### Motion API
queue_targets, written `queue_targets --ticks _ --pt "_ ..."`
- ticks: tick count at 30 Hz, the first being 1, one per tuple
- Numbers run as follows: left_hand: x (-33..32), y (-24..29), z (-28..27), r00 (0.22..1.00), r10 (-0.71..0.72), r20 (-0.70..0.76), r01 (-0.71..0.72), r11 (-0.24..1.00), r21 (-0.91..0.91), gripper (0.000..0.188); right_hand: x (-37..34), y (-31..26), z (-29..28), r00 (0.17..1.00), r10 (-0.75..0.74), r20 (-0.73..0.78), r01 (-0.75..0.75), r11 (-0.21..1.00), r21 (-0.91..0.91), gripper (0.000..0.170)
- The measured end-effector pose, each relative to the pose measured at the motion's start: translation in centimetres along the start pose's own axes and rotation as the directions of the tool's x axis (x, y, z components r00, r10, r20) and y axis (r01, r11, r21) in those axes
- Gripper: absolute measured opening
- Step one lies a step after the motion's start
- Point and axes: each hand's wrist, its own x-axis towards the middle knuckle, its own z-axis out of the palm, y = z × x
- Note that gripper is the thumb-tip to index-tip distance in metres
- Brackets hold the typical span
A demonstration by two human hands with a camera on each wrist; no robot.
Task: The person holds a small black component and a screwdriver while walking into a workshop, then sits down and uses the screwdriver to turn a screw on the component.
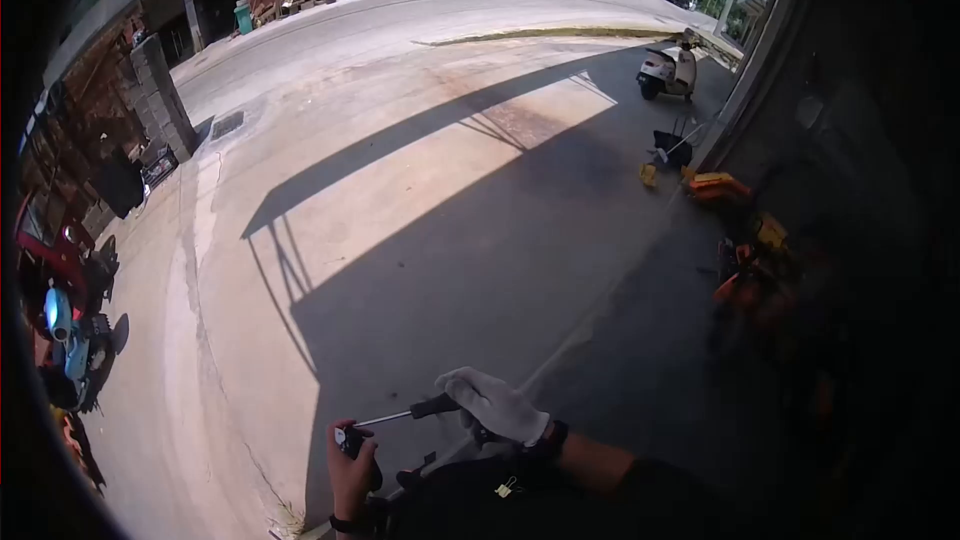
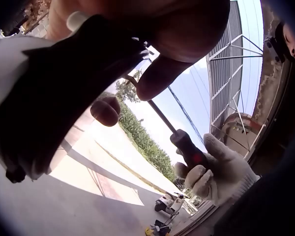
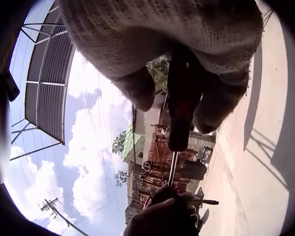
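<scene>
My right hand [image 1: 495,408], in a white knit glove, grips the black handle of a screwdriver [image 2: 189,150]. The metal shaft points left toward my bare left hand [image 1: 350,480]. That hand holds a small dark part [image 1: 350,440] between thumb and fingers, and the screwdriver's tip end reaches right to it. From the left wrist view, a large black shape [image 2: 54,93] fills the near left side, and the thumb lies close beside the shaft. In the right wrist view, gloved fingers [image 3: 219,103] wrap the handle [image 3: 181,108]. Where the tip meets the part is hidden.
A yellowish binder clip [image 1: 507,487] shows against dark cloth below the hands. Orange machines [image 1: 720,185] stand along the right wall, with a scooter [image 1: 668,72] farther out. A blue motorbike [image 1: 70,340] and a block pillar [image 1: 160,90] are at left, across the concrete floor.
</scene>
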Motion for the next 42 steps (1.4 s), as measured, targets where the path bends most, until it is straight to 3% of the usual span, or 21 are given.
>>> queue_targets --ticks 2,3,5,6,8,9,10,11,14,18,20,21,23,25,27,28,30,33,38,42 --pt "1.1 0.1 -1.8 1.0 0.03 -0.007 -0.03 1.0 0.0 0.043 1.6 1.4 1.3 0.992 -0.123 0.017 0.122 0.992 0.032 0.032" --pt "0.3 -1.1 2.0 1.0 0.026 0.015 -0.025 0.998 -0.063 0.043 -0.3 1.4 -1.9 0.994 -0.107 -0.012 0.107 0.994 -0.026 0.032" --pt "0.5 -0.9 0.9 0.999 0.031 0.016 -0.03 0.999 -0.036 0.043 0.1 2.2 -0.9 0.917 -0.391 -0.077 0.38 0.917 -0.126 0.028" --pt "0.5 -0.6 0.6 0.999 0.029 0.023 -0.028 0.999 -0.028 0.043 0.2 2.5 -0.5 0.917 -0.389 -0.086 0.379 0.918 -0.119 0.028" --pt "0.7 0.0 0.3 0.999 0.029 0.027 -0.029 1.0 0.001 0.044 0.8 2.7 0.0 0.813 -0.572 -0.106 0.533 0.806 -0.257 0.027" --pt "0.7 -0.2 0.7 0.999 0.028 0.034 -0.028 1.0 -0.003 0.044 0.3 2.1 -0.3 0.814 -0.571 -0.111 0.53 0.806 -0.263 0.027" --pt "0.7 -0.4 0.9 0.999 0.031 0.042 -0.031 0.999 -0.008 0.044 -0.5 1.1 -0.5 0.934 -0.342 -0.108 0.329 0.936 -0.123 0.029" --pt "0.8 -0.5 1.0 0.998 0.036 0.05 -0.036 0.999 -0.01 0.045 -0.9 0.4 -0.8 0.993 -0.097 -0.069 0.098 0.995 0.019 0.03" --pt "1.0 -0.1 1.0 0.997 0.032 0.069 -0.034 0.999 0.027 0.045 -0.8 0.7 -1.6 0.999 -0.037 -0.017 0.036 0.998 -0.057 0.032" --pt "1.3 0.3 1.4 0.995 0.007 0.095 -0.015 0.996 0.084 0.045 -0.7 2.2 -1.4 0.979 -0.172 -0.106 0.173 0.985 0.003 0.034" --pt "1.4 0.6 2.5 0.988 -0.014 0.153 0.004 0.998 0.065 0.045 -1.8 1.3 -2.0 0.951 -0.247 -0.188 0.235 0.968 -0.087 0.031" --pt "2.1 -0.3 2.9 0.984 -0.015 0.177 0.007 0.999 0.046 0.045 -2.2 0.6 -2.2 0.952 -0.245 -0.182 0.235 0.969 -0.077 0.031" --pt "3.3 -1.3 3.8 0.974 -0.031 0.225 0.008 0.995 0.103 0.044 -3.1 -0.7 -3.3 0.975 -0.102 -0.198 0.112 0.993 0.038 0.031" --pt "4.5 1.1 6.8 0.959 -0.056 0.278 0.016 0.989 0.144 0.044 -2.7 1.5 -7.1 0.985 -0.032 -0.17 0.047 0.995 0.084 0.033" --pt "6.1 1.2 9.5 0.944 -0.013 0.331 -0.039 0.988 0.149 0.045 -3.1 1.9 -9.3 0.962 -0.045 -0.27 0.094 0.981 0.171 0.027" --pt "6.7 1.6 11.2 0.935 -0.033 0.353 -0.023 0.988 0.154 0.046 -3.5 1.9 -10.3 0.97 -0.029 -0.24 0.076 0.979 0.188 0.027" --pt "7.5 2.3 13.8 0.929 -0.073 0.363 0.013 0.986 0.165 0.047 -4.1 1.6 -12.6 0.901 -0.1 -0.422 0.164 0.979 0.12 0.03" --pt "9.6 3.3 17.7 0.873 -0.05 0.486 0.004 0.995 0.096 0.048 -4.2 1.9 -15.3 0.844 -0.185 -0.504 0.251 0.966 0.065 0.034" --pt "14.2 4.5 21.8 0.815 -0.043 0.578 -0.063 0.985 0.161 0.048 -3.3 1.2 -19.8 0.911 0.025 -0.411 0.122 0.937 0.327 0.032" --pt "17.9 5.1 25.3 0.754 -0.143 0.642 0.029 0.982 0.185 0.046 -1.8 1.6 -20.8 0.787 -0.085 -0.612 0.281 0.931 0.232 0.027"
